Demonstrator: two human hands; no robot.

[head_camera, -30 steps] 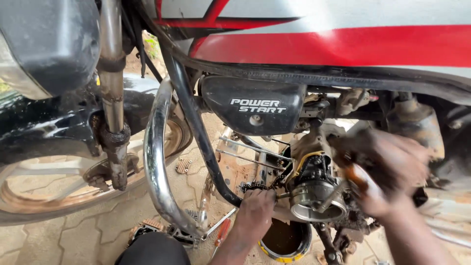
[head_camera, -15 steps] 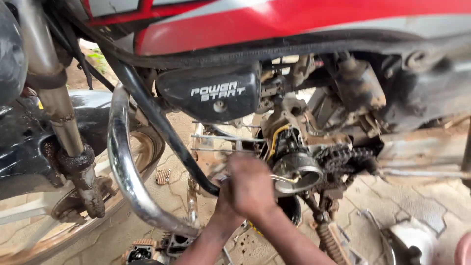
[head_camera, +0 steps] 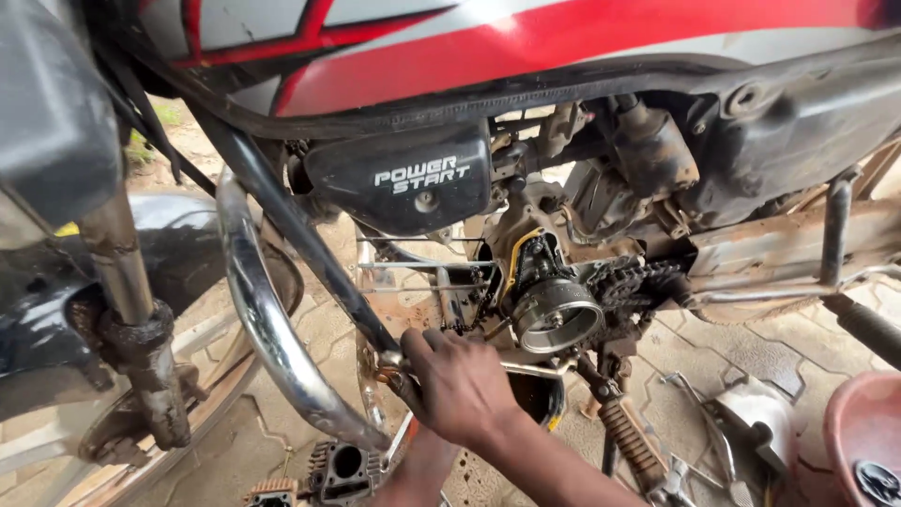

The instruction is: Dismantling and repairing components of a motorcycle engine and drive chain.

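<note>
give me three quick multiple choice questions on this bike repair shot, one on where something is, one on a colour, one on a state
1. Where is the hand?
A. on the fuel tank
B. low at the frame, left of and below the round metal drum
C. on the front wheel

2. What colour is the basin at the lower right?
A. pink
B. green
C. blue

3. What state is the engine side in?
A. fully covered
B. open, with the chain and drum bare
C. wrapped in cloth

Answers:
1. B, the hand sits by the chrome guard bar, just down-left of the round metal drum.
2. A, the basin's rim shows pink on the paving.
3. B, the chain and drum lie exposed with no cover over them.
</note>
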